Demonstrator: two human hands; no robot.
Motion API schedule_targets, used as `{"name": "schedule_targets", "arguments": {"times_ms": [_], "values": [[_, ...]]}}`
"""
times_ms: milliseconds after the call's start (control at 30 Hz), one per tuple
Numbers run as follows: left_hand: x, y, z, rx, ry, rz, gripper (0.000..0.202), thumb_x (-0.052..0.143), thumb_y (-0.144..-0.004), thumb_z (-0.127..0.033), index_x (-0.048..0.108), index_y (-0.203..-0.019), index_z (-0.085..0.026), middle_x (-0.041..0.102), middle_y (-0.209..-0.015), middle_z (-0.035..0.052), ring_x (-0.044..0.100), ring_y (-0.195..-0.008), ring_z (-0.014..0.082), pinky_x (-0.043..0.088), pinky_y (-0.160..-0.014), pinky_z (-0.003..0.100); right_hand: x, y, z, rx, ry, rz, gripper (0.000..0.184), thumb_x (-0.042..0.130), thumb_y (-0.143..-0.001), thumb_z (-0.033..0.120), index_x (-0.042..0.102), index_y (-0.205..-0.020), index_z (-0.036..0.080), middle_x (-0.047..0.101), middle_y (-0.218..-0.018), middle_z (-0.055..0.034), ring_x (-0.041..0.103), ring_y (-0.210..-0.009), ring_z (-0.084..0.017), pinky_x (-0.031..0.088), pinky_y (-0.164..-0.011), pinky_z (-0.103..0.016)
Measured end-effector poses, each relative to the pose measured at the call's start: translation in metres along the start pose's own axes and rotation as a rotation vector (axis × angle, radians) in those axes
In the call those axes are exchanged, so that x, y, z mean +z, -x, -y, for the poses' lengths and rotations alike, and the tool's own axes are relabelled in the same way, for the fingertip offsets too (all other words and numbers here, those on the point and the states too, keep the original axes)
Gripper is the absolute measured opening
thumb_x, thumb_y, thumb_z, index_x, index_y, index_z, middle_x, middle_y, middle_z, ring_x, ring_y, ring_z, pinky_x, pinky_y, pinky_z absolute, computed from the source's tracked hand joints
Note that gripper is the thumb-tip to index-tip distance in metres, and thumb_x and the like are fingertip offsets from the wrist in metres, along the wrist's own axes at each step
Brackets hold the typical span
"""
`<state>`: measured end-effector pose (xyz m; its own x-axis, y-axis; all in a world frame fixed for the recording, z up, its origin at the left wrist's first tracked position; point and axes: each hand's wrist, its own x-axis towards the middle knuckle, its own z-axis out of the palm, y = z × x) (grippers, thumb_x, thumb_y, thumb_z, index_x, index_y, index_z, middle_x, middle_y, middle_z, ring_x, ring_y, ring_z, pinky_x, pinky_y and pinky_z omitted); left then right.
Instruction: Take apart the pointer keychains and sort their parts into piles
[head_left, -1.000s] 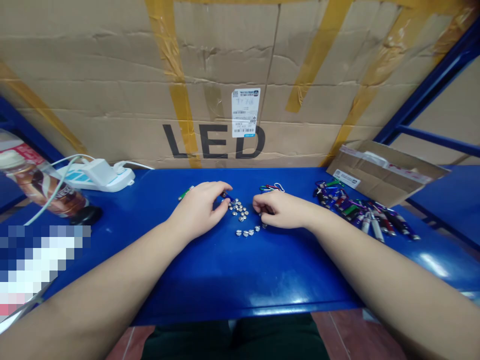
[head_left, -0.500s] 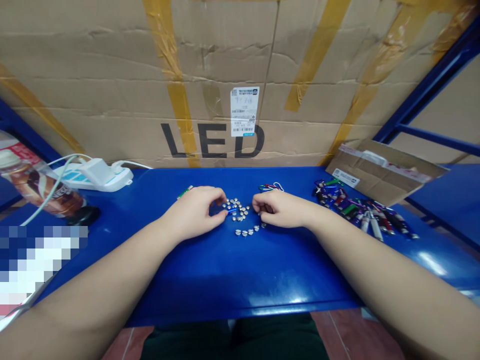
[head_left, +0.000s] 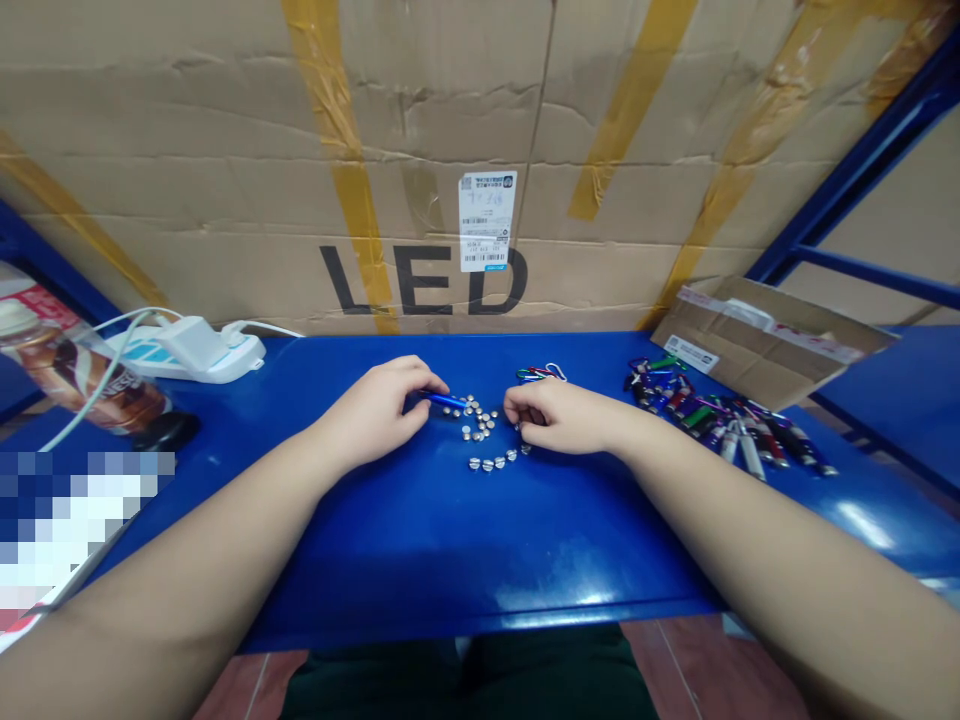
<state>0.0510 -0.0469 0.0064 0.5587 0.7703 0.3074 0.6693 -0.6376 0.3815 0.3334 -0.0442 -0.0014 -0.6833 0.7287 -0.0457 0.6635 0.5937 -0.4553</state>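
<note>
My left hand [head_left: 386, 410] is closed on a slim blue metal tube [head_left: 448, 400], which looks like a small keychain flashlight body. The tube points to the right over a cluster of small silver button cells [head_left: 481, 420] on the blue table. My right hand [head_left: 559, 415] is on the other side of the cluster, its fingers curled in a pinch; what it may hold is hidden. In front of the cluster runs a short curved row of silver button-cell stacks [head_left: 488, 464]. Behind my right hand lie several coloured carabiner clips [head_left: 531, 375].
To the right lies a pile of coloured mini flashlights [head_left: 705, 418] before an open cardboard box [head_left: 757, 345]. At left are a white power strip [head_left: 236, 358] and a brown drink bottle [head_left: 105, 375]. A large carton [head_left: 420, 140] walls off the back.
My left hand has shifted slightly left and back, turning so the blue tube shows more. A green thing beside that hand is now hidden. My right hand stays nearly in place.
</note>
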Motion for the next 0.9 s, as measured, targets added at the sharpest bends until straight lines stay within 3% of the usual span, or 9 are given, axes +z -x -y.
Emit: {"name": "schedule_targets", "arguments": {"times_ms": [100,267,667,800,900], "values": [[0.000,-0.001,0.006,0.004,0.023,0.018,0.023,0.052,-0.091,-0.020,0.072,-0.101,-0.022,0.071,-0.111,0.0066,0.068,-0.104,0.0240,0.054,-0.097,0.042,0.000,0.000,0.000,0.002,-0.003,0.002,0.018,0.056,-0.077,0.005,0.058,-0.087,0.019,0.062,-0.075,0.0017,0.052,-0.064,-0.014,0.037,-0.061,-0.026],[0.002,-0.001,0.009,-0.052,0.091,0.033,0.013,0.056,-0.093,-0.026,0.065,-0.102,-0.023,0.073,-0.109,0.0054,0.069,-0.100,0.0236,0.055,-0.092,0.041,0.001,0.000,0.001,0.004,0.022,-0.010,0.018,0.056,-0.076,0.005,0.057,-0.086,0.019,0.062,-0.075,0.0013,0.052,-0.065,-0.014,0.036,-0.062,-0.026],[0.001,-0.001,0.009,0.018,0.071,0.029,0.016,0.055,-0.094,-0.026,0.067,-0.104,-0.023,0.071,-0.110,0.0056,0.067,-0.102,0.0226,0.053,-0.094,0.039,0.002,0.000,-0.001,-0.015,0.018,-0.022,0.020,0.056,-0.077,0.003,0.060,-0.089,0.018,0.064,-0.077,0.0010,0.052,-0.064,-0.013,0.038,-0.061,-0.026],[-0.008,0.000,0.007,-0.005,-0.005,-0.018,0.026,0.055,-0.092,-0.031,0.072,-0.110,-0.023,0.071,-0.109,0.0063,0.067,-0.097,0.0228,0.053,-0.085,0.037,0.002,0.000,-0.002,-0.004,0.009,-0.019,0.019,0.058,-0.080,0.005,0.065,-0.092,0.017,0.068,-0.080,-0.0007,0.055,-0.065,-0.014,0.041,-0.062,-0.026],[-0.019,0.001,0.009,-0.120,-0.089,-0.050,0.027,0.057,-0.087,-0.034,0.075,-0.103,-0.022,0.073,-0.094,0.0054,0.066,-0.082,0.0225,0.051,-0.074,0.036,0.002,-0.001,-0.003,-0.015,0.013,-0.050,0.021,0.059,-0.081,0.005,0.069,-0.094,0.016,0.072,-0.087,-0.0030,0.059,-0.070,-0.015,0.044,-0.067,-0.027]]}}
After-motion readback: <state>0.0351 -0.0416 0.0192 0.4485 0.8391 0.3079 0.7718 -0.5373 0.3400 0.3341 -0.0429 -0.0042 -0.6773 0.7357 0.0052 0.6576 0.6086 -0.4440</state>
